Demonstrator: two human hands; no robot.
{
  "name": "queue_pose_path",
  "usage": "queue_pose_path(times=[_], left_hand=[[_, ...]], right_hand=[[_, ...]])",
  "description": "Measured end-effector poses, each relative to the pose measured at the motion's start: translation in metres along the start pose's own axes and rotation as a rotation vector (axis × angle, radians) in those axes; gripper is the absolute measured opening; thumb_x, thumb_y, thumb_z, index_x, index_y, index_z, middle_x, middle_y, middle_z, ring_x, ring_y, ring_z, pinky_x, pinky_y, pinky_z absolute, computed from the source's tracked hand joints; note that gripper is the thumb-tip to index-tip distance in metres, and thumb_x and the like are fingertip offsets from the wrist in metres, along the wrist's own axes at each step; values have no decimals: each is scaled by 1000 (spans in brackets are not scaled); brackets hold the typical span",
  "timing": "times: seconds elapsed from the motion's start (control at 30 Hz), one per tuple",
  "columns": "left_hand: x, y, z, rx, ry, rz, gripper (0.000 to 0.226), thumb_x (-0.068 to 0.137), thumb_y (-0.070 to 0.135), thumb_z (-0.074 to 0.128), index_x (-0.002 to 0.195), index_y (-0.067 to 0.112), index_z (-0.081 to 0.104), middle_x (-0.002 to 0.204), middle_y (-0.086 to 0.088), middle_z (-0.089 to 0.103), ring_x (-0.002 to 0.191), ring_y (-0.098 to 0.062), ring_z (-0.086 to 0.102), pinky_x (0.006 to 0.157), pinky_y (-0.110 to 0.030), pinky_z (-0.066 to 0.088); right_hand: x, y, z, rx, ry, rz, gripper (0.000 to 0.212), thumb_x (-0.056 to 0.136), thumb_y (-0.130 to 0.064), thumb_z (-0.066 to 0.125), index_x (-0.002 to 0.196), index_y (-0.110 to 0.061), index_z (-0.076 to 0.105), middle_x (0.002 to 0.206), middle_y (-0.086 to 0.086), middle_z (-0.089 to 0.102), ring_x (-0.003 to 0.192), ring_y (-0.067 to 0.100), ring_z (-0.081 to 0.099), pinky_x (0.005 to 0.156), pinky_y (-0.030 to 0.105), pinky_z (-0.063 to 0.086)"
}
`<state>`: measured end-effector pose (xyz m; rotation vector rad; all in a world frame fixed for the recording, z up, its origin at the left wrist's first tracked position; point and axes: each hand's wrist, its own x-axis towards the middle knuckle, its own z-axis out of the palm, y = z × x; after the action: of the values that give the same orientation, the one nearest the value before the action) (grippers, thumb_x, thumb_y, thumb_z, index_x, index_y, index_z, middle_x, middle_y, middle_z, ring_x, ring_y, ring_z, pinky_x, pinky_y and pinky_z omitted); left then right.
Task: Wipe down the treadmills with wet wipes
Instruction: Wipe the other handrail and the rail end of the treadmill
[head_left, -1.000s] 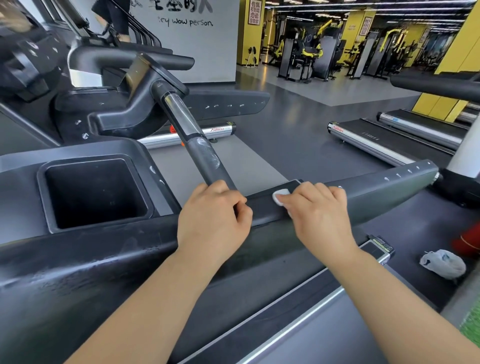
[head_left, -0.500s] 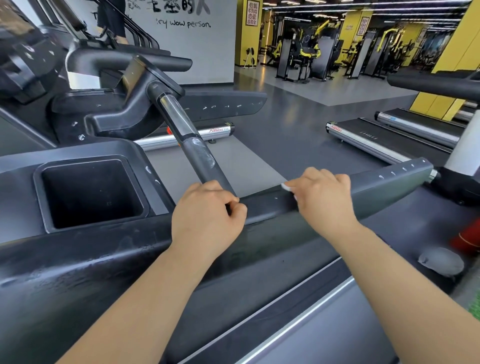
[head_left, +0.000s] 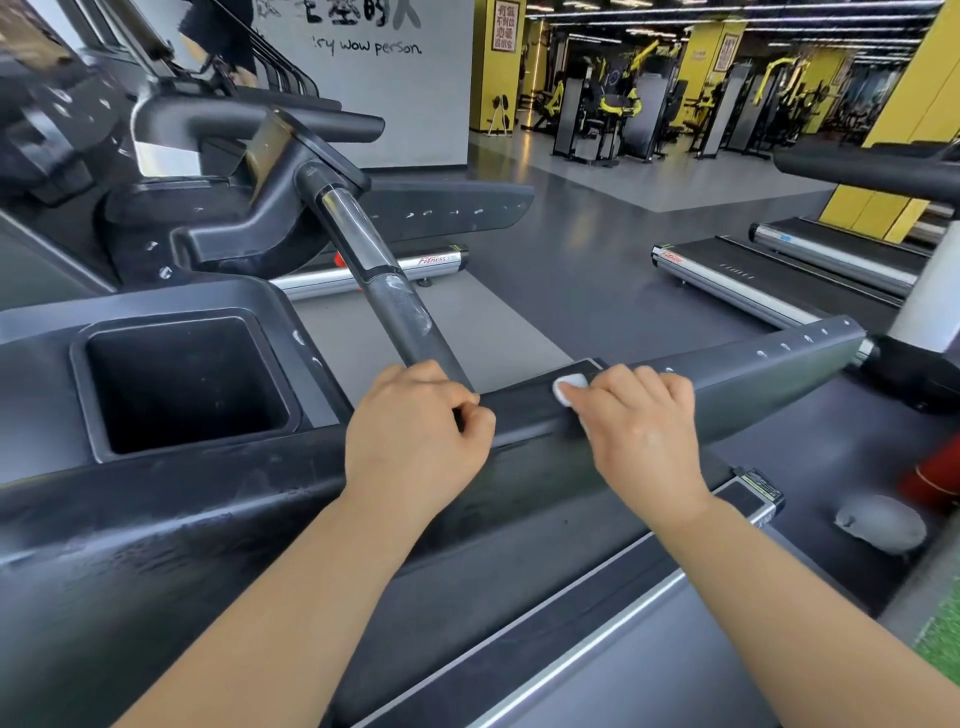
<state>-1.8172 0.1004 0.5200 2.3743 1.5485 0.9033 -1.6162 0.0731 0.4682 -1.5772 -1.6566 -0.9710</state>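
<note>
We note a glossy grey floor (head_left: 597, 234), a white wall (head_left: 447, 109) bearing black lettering, yellow pillars (head_left: 484, 93), black-and-yellow weight machines (head_left: 618, 119) at the far end, and ceiling strip lights (head_left: 675, 15) lit overhead.

A white wet wipe (head_left: 570, 388) is pressed onto the treadmill's side handrail (head_left: 769, 371) by the right hand (head_left: 641, 428); the angled grip bar (head_left: 410, 322) is gripped by the left hand (head_left: 415, 441).
</note>
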Motion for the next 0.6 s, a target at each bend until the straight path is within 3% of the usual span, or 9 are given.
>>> queue_pose_path(times=[0.1,0.3,0.4,0.5,0.6], left_hand=[[0,3,2,17,12,-7,29,90,29,48,95,25,75,93,8,61,96,-15,48,74,-26,44],[-1,-2,1,13,-3,7,28,90,30,48,99,27,74,96,10,61,100,-14,47,76,-25,42],[-1,-1,1,7,-2,14,29,90,30,48,103,27,74,98,12,61,101,-13,47,76,-24,42],[-1,-1,2,9,12,16,28,90,30,49,101,26,74,96,11,62,99,-13,48,75,-23,40],[0,-1,2,23,19,16,28,89,30,50,99,25,75,95,10,63,98,-13,50,73,-23,37]], right_hand=[[8,-10,-4,81,-30,240,22,77,-13,60,87,-27,74,68,0,54,59,28,51,65,34,34],[-2,-30,-3,-55,-9,33,25,77,-4,67,87,-27,71,66,-3,46,58,21,41,68,30,23],[-9,1,-1,-161,-17,147,25,77,-3,67,86,-26,70,66,-2,47,58,24,43,67,32,26],[-10,0,-9,-4,46,311,19,86,-16,56,93,-24,72,70,0,54,60,27,50,69,34,30],[-7,-46,-13,107,9,219,21,90,-24,47,96,-28,67,68,-4,51,63,25,48,66,36,30]])
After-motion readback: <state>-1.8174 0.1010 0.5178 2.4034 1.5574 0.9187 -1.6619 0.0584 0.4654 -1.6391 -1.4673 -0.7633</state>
